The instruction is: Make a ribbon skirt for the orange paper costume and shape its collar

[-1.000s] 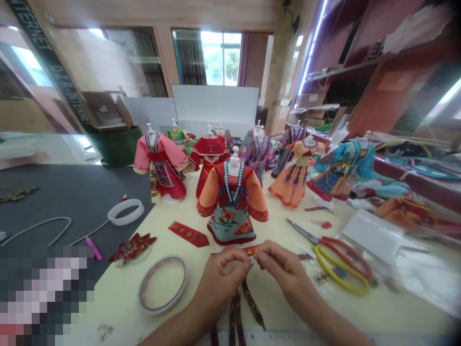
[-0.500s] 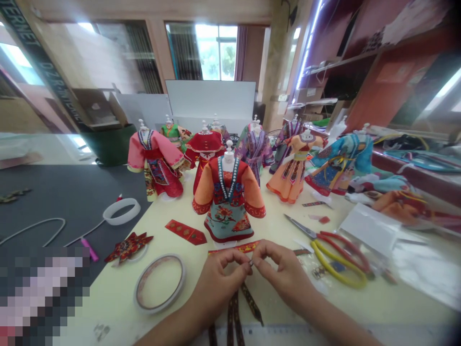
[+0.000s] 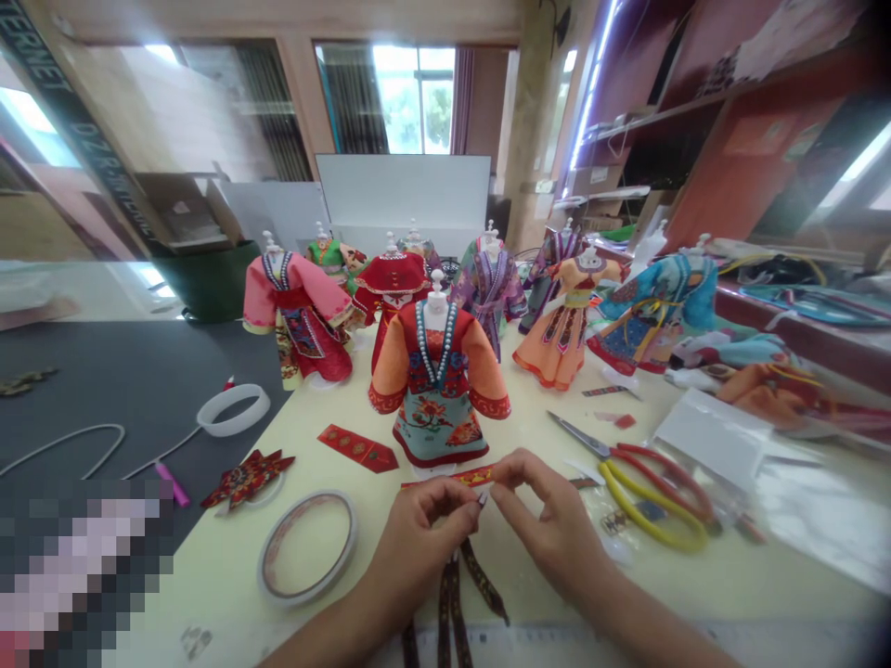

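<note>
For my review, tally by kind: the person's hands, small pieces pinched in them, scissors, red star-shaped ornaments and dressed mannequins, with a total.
Hands: 2, left hand and right hand
Small pale piece: 1
Scissors: 1
Star-shaped ornament: 1
Dressed mannequins: 9, some partly hidden
Total: 14

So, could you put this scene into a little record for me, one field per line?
Left hand: pinching a small pale piece, too tiny to identify
Right hand: close by, thumb and forefinger apart
Below the left hand: dark ribbons
Straight ahead: orange-sleeved dress with a beaded neckline, on a white stand
Behind, to the left: pink-sleeved outfit
Behind, to the right: blue outfit
Left side: tape roll, red strip
Right side: scissors, one handle red, one yellow
</note>
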Motion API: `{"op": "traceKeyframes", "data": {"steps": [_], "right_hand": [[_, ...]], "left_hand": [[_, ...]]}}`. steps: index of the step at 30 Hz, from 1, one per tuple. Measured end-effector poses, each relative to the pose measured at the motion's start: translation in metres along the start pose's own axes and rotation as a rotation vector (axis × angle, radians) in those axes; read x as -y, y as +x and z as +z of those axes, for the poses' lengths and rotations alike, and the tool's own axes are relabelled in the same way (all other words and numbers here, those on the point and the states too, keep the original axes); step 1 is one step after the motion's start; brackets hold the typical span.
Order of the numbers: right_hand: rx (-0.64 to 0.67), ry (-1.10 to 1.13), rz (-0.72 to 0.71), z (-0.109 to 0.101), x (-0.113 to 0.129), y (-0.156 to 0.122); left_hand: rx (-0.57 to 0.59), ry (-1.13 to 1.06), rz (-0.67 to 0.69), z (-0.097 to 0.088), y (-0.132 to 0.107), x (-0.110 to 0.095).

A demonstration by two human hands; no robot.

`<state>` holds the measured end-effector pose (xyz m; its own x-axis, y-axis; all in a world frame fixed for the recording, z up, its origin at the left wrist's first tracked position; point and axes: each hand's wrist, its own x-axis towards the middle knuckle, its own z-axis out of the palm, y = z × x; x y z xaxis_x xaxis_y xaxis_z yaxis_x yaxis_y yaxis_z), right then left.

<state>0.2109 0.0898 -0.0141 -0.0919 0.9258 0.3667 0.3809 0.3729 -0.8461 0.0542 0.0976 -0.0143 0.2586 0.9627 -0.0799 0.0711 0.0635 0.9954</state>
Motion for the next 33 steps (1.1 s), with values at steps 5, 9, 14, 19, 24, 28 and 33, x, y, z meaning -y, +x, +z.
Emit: {"op": "traceKeyframes", "data": {"steps": [5,9,14,19,24,28,33], "right_hand": [[-0.024,-0.214,-0.322,0.0011,0.0,-0.0057],[-0.057,-0.336,-0.442,-0.0008,0.0001,-0.0067],[-0.178,-0.376,-0.512,-0.0045,0.0005,-0.0058],[-0.017,-0.384,-0.506,-0.001,-0.0014,-0.0079],[-0.004,-0.365,-0.483,-0.0001,-0.0015,-0.0077],[0.013,-0.364,-0.475,-0.0012,-0.0011,-0.0073],[0.05,-0.403,-0.488,-0.0016,-0.0032,-0.0076]], "left_hand": [[-0.033,0.028,0.047,-0.001,-0.0004,-0.0005],[-0.054,0.08,0.055,-0.0007,-0.0023,-0.001],[-0.099,0.086,0.04,0.0008,-0.0035,-0.001],[-0.082,0.107,0.055,0.0014,-0.0037,-0.001],[-0.082,0.167,0.082,0.0019,-0.0047,-0.0026],[-0.099,0.266,0.164,0.0017,-0.0068,-0.0036],[-0.096,0.387,0.284,0.0011,-0.0074,-0.0019]]}}
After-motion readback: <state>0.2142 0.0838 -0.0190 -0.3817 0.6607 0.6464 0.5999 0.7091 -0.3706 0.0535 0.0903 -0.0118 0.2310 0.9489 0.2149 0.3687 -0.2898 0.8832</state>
